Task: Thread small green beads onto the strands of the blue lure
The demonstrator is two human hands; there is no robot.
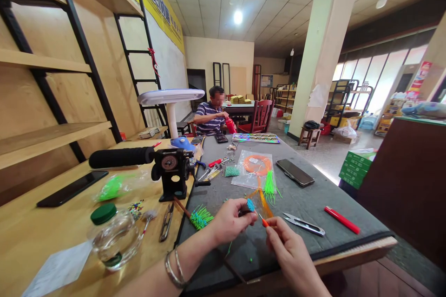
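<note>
Over the grey mat, my left hand [232, 219] is closed on a small dark piece with a blue bumpy top [250, 205]. My right hand [291, 243] pinches a small orange-handled tool [265, 223], whose thin metal tip points at that piece; whether they touch I cannot tell. Beside my left wrist lies a brown stick with a green and blue bristly head [200, 217]. Orange strands [266, 204] and bright green strands [270, 187] lie just beyond my fingers. Thread snips [304, 224] rest to the right of my right hand.
A red pen [342, 219] and a phone [295, 172] lie on the right. A black hand-cranked device [174, 171], a water bottle [113, 239] and another pair of snips [166, 222] occupy the left. A person [211, 113] sits beyond the table.
</note>
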